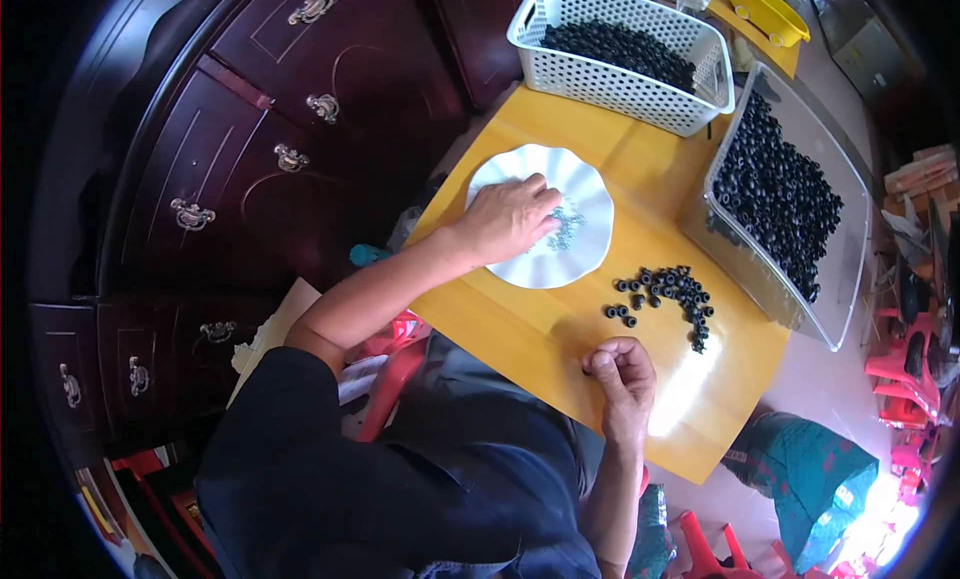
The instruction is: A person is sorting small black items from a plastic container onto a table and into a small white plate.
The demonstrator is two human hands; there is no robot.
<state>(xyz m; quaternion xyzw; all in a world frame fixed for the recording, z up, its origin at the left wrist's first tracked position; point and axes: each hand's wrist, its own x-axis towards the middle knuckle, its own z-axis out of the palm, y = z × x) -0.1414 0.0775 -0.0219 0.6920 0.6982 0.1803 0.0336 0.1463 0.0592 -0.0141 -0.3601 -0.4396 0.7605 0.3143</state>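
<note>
A white plate with a scalloped rim [590,264] lies on the yellow table, with small clear greenish pieces [568,224] heaped in it. My left hand [508,217] reaches over the plate, fingers curled down and drawn together at the edge of that heap; what its fingertips pinch, if anything, is hidden. Close to the table's near edge, my right hand [625,377] pinches a small black ring-like part [587,370] between thumb and fingers, mostly covered by them. Beyond it, several loose black ring-like parts [655,289] lie scattered on the tabletop.
At the far side stands a white perforated basket [620,97] of black parts. A clear plastic bin [745,244] full of them sits at the table's right edge. Dark wooden drawers [250,169] rise to the left. Red stools [905,379] and a green bag [815,479] stand right.
</note>
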